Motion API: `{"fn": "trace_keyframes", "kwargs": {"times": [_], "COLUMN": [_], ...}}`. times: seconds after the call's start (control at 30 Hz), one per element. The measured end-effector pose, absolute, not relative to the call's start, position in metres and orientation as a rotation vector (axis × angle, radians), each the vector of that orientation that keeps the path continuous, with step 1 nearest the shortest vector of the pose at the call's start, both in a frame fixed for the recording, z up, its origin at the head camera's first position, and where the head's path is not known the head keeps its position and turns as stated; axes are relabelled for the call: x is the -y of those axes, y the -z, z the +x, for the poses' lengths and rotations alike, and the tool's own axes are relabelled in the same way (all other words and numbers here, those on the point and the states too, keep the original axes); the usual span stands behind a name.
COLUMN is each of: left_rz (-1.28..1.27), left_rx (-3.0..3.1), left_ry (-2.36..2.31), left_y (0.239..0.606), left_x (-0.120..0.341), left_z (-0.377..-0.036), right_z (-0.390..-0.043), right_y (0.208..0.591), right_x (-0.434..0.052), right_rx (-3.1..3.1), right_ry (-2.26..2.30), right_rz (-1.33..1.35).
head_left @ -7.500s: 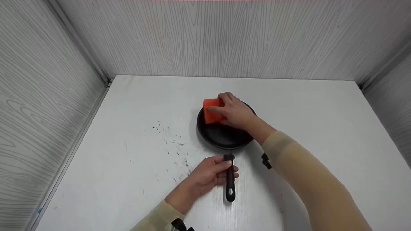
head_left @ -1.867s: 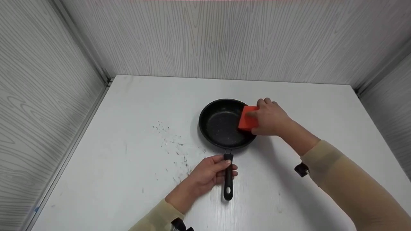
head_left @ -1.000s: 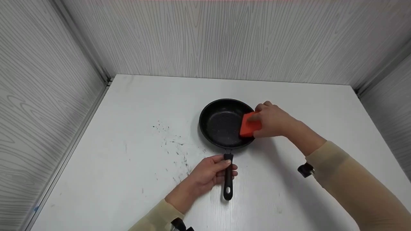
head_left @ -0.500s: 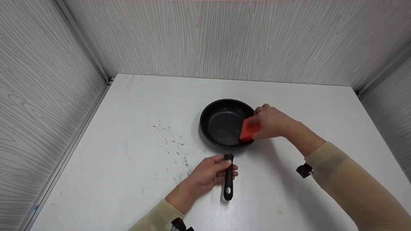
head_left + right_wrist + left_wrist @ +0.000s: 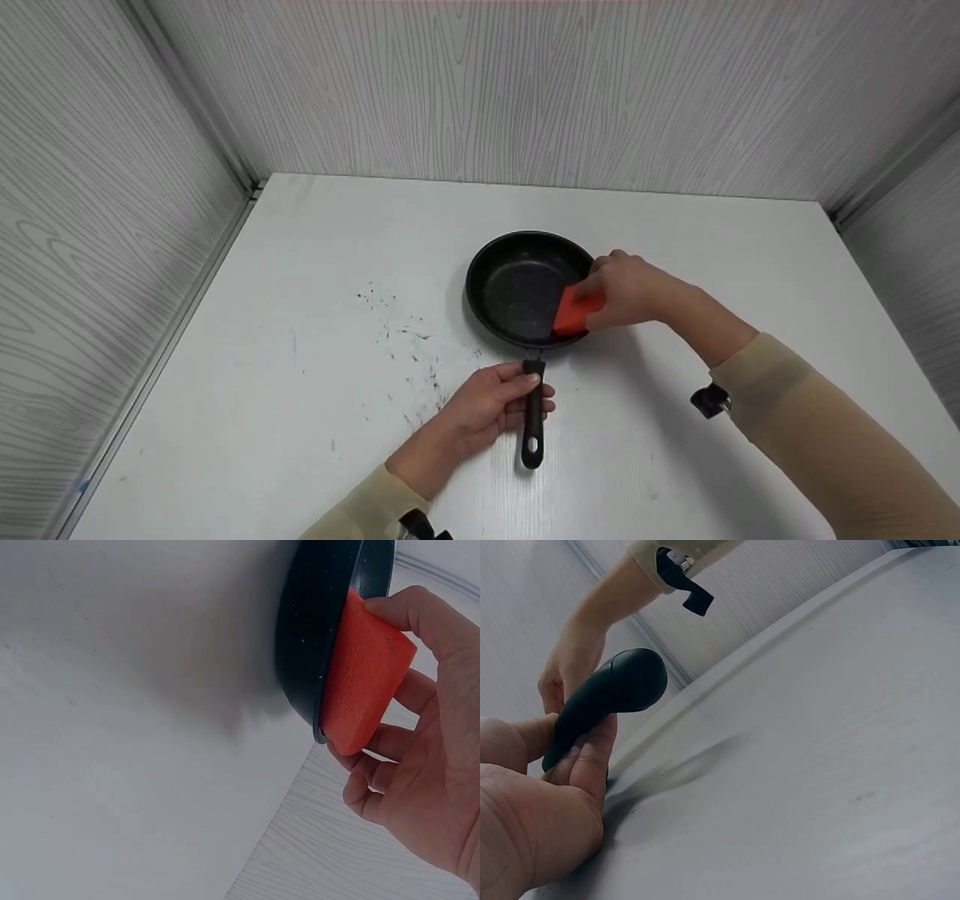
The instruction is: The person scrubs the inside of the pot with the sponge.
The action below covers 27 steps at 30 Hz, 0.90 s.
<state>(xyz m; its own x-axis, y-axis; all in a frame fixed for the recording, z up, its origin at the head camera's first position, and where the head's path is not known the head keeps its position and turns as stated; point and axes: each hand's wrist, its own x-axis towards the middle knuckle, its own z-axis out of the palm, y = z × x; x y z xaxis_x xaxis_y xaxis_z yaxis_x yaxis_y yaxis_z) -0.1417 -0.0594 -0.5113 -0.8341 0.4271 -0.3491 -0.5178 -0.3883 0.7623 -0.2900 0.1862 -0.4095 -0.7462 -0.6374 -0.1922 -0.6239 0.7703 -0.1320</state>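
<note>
A small black frying pan (image 5: 517,289) sits near the middle of the white table (image 5: 300,300). Its black handle (image 5: 533,420) points toward me. My left hand (image 5: 491,401) grips that handle (image 5: 604,701) with curled fingers and thumb. My right hand (image 5: 626,289) holds an orange sponge (image 5: 574,313) against the pan's inner right wall, near the rim. In the right wrist view the sponge (image 5: 367,682) lies over the pan's rim (image 5: 315,637), pinched between thumb and fingers of the right hand (image 5: 420,765).
Grey wood-grain walls (image 5: 487,90) close in the table at the back and on both sides. Dark specks and scuffs (image 5: 401,341) mark the tabletop left of the pan. A metal strip (image 5: 187,300) runs along the table's left edge.
The right hand has slid the sponge along the pan's right wall toward me, from the far-right rim down to the near-right rim. The left hand and the handle have stayed put.
</note>
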Motion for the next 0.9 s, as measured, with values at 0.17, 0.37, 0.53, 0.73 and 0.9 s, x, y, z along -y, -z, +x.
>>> {"fn": "trace_keyframes", "kwargs": {"times": [0.17,0.37,0.53,0.73,0.9], "left_rz": [-0.128,-0.136,-0.144,-0.148,-0.142], "left_rx": [-1.267,-1.264,-1.271,-1.27,-1.266], "left_ry": [-2.228,-2.227,-2.226,-2.229,-2.232], "left_y": [0.5109,0.5104,0.5107,0.5116,0.5115], "left_x": [0.0597,0.0595,0.0593,0.0589,0.0591], "left_z": [-0.1415,-0.1413,-0.1419,-0.1431,-0.1423], "right_z": [-0.2886,-0.2845,-0.2818,-0.2815,-0.2807], "right_y": [0.4098,0.4114,0.4117,0.4136,0.4156], "right_x": [-0.1854,-0.1836,-0.1817,-0.1808,-0.1788], "right_rx": [-2.732,-2.713,-2.694,-2.673,-2.658], "right_ry": [0.111,0.17,0.224,0.275,0.298], "right_rz": [-0.978,-0.94,-0.931,-0.915,-0.949]}}
